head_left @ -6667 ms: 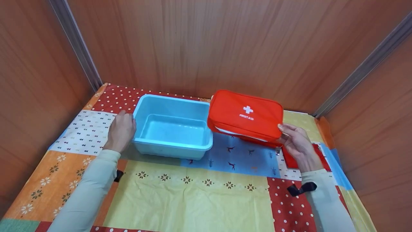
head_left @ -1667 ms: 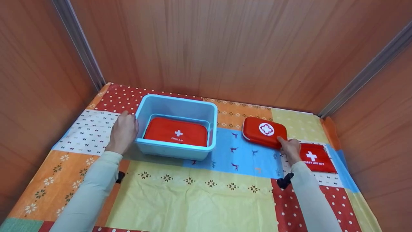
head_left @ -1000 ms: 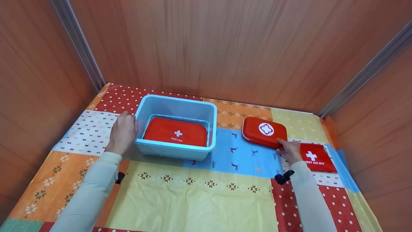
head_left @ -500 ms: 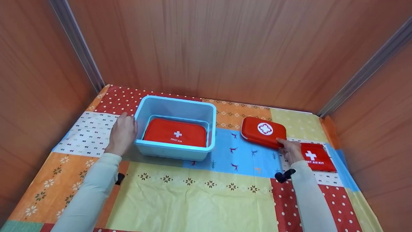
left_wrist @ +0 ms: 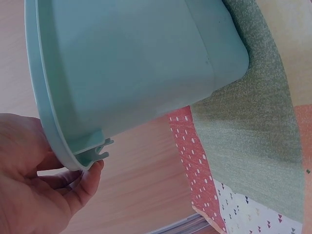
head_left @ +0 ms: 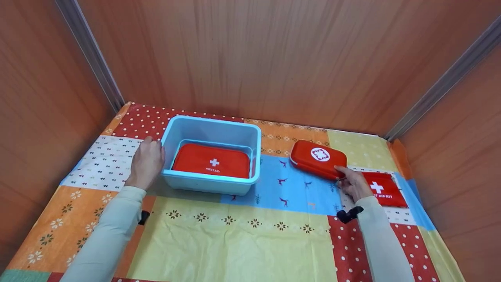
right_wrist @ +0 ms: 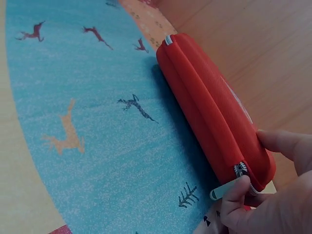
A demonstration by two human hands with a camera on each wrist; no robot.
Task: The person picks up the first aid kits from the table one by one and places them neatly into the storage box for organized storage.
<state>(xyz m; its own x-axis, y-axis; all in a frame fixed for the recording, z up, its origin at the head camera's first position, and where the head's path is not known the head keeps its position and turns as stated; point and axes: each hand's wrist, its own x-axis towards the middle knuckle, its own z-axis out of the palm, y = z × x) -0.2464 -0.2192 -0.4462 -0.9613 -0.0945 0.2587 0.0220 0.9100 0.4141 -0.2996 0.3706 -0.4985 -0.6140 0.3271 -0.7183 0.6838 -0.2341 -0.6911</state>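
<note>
My left hand [head_left: 146, 162] grips the left rim of a light blue plastic tub [head_left: 209, 185]. In the left wrist view the fingers [left_wrist: 87, 187] curl under the tub's rim [left_wrist: 46, 105]. Inside the tub lies a red first aid bag [head_left: 231, 161] with a white cross. To the right, my right hand [head_left: 355, 185] pinches the near right corner of a red zipped first aid case [head_left: 303, 153] with a round white emblem. The right wrist view shows the case [right_wrist: 209, 107] with a shadow along its underside, thumb and fingers near the zipper pull [right_wrist: 226, 189].
A flat red first aid kit pouch [head_left: 392, 191] lies at the right, partly behind my right hand. A patchwork cloth [head_left: 235, 246] covers the table. Wooden panels [head_left: 250, 58] with metal corner strips enclose the back and sides.
The first aid bag, earlier in my right hand, now lies in the tub. My right hand has since taken hold of the zipped case, which has risen slightly. My left hand stays on the rim.
</note>
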